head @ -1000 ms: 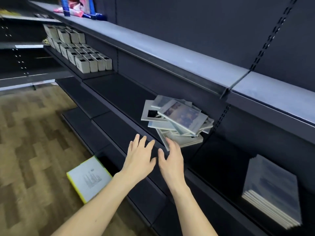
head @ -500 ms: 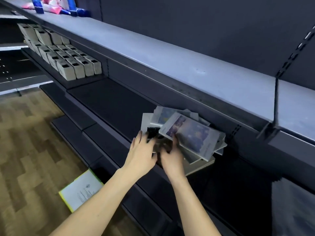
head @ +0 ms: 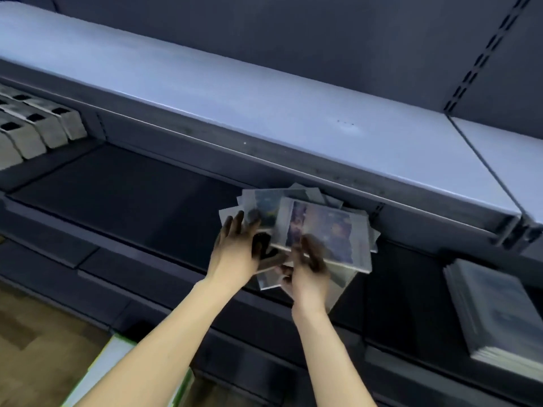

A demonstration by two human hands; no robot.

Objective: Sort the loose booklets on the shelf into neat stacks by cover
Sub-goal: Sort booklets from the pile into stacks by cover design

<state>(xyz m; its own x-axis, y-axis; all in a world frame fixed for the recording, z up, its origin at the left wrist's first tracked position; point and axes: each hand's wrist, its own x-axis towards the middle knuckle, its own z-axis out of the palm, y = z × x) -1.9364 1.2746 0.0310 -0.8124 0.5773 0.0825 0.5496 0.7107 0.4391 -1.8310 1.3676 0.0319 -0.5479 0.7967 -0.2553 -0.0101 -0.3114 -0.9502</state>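
The fingers of the left hand (head: 235, 248) are nearly straight and a little spread, and they rest flat on the 9 o'clock side of the loose pile of booklets (head: 296, 239). The right hand (head: 308, 274) is at the 6 o'clock edge of the pile; its fingers curl up onto the top booklet (head: 326, 233), but the blur does not let me tell if they already pinch it.

The pile lies fanned and crooked on the dark middle shelf (head: 123, 195), under the grey upper shelf (head: 205, 92). The booklets look thin, light and glossy, so I judge they slide easily over each other and bend if lifted by one corner. It seems better to hold each one at the spine or at two opposite edges. A neat stack (head: 496, 312) lies at 3 o'clock, well apart.
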